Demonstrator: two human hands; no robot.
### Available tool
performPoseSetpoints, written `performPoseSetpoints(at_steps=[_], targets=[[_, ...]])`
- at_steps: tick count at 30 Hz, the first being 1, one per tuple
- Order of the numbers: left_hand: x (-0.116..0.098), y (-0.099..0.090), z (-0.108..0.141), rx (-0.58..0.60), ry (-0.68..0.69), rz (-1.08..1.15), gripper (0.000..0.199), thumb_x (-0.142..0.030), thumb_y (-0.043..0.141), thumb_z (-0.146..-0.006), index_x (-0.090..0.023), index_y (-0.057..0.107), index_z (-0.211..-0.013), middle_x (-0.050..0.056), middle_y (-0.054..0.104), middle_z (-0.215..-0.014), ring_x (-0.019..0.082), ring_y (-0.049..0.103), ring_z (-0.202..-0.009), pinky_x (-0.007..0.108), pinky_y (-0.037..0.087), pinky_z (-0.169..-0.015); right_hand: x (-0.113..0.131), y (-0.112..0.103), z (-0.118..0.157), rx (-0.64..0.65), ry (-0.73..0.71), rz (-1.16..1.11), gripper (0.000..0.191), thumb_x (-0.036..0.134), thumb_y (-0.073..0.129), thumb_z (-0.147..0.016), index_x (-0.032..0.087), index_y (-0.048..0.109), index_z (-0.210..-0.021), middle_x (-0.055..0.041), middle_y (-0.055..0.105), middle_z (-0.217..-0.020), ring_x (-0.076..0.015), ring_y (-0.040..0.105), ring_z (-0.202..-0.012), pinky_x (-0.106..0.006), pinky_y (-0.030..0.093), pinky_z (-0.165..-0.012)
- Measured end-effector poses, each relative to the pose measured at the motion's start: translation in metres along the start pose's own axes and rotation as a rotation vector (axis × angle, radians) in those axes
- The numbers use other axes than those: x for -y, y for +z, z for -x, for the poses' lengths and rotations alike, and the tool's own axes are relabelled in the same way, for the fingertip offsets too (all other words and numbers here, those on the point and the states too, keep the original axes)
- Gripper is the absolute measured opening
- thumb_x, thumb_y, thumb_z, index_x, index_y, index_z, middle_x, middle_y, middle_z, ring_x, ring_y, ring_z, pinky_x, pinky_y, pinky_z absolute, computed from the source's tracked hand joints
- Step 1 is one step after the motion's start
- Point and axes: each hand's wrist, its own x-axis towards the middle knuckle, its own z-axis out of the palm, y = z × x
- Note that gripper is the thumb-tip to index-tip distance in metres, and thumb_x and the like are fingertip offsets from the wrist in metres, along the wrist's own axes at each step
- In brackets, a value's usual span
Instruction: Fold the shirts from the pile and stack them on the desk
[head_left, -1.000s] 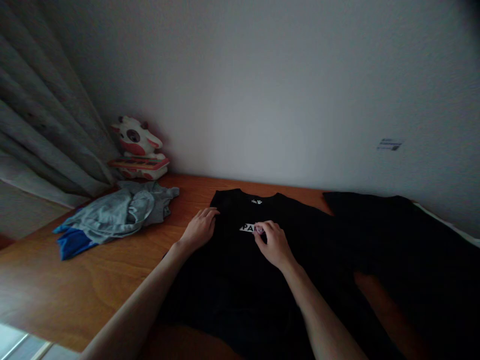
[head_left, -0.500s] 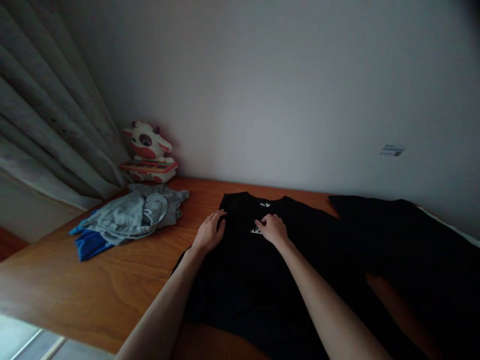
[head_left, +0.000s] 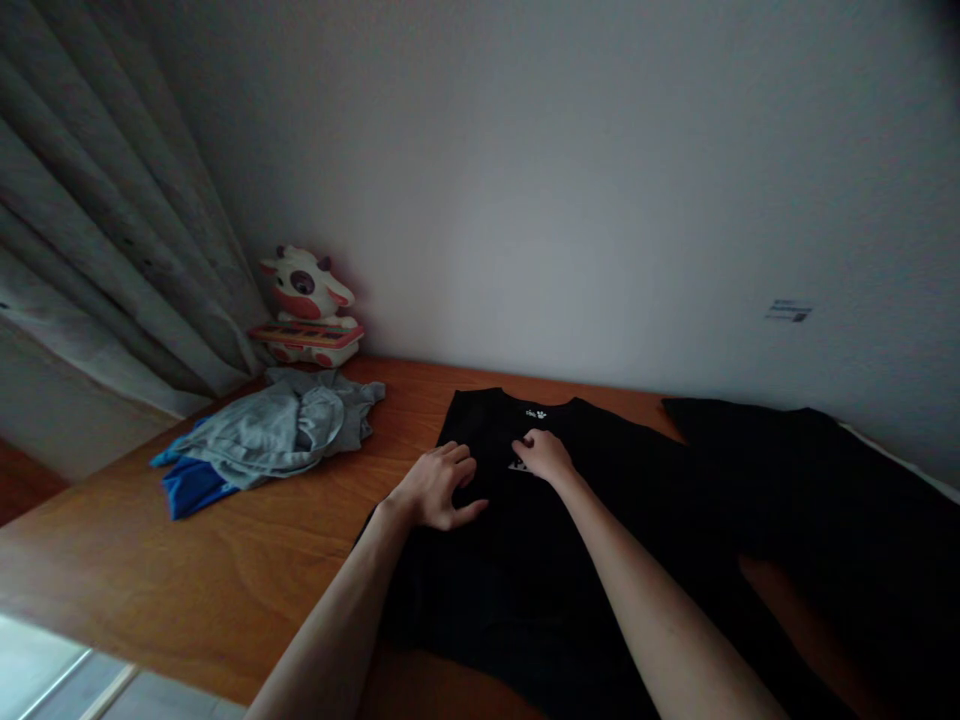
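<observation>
A black T-shirt [head_left: 525, 560] lies flat on the wooden table [head_left: 187, 560], its collar towards the wall, a small white label at the neck. My left hand [head_left: 439, 487] rests palm down on the shirt's left chest, fingers spread. My right hand [head_left: 546, 456] lies on the chest, its fingers covering most of a white printed patch. Whether the fingers pinch the cloth I cannot tell. Both forearms reach in from the bottom edge.
A grey and blue heap of clothes [head_left: 266, 440] lies at the left of the table. Behind it, a white and red toy cow [head_left: 309, 305] stands against the wall next to a grey curtain [head_left: 97, 250]. Another black garment [head_left: 817, 500] spreads out to the right.
My left hand slid from the shirt's left shoulder edge inward and down onto the chest. My right hand moved up over the white print, covering more of it. The view shifted slightly left.
</observation>
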Motion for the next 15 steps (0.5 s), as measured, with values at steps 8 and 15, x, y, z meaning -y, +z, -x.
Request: performPoseSetpoints(at_steps=[8, 15], targets=[[0.0027, 0.0058, 0.0042, 0.036, 0.013, 0.129, 0.016, -0.02, 0.06, -0.072, -0.022, 0.049, -0.062, 0.003, 0.06, -0.072, 0.017, 0.056, -0.069, 0.028, 0.043, -0.064, 0.0024, -0.0041, -0.0076, -0.023, 0.038, -0.111, 0.031, 0.042, 0.051, -0.09, 0.023, 0.071, -0.076, -0.004, 0.075, -0.076, -0.019, 0.072, -0.076, -0.023, 0.042, -0.058], [0.0007, 0.0047, 0.0019, -0.12, 0.043, 0.166, 0.022, -0.031, 0.053, -0.093, -0.021, 0.06, -0.075, 0.006, 0.064, -0.082, 0.019, 0.06, -0.078, 0.03, 0.049, -0.074, -0.0012, -0.0054, -0.0052, -0.105, 0.045, -0.084, 0.021, 0.037, 0.058, -0.088, 0.021, 0.069, -0.095, -0.0065, 0.076, -0.09, -0.0224, 0.072, -0.086, -0.027, 0.049, -0.069]])
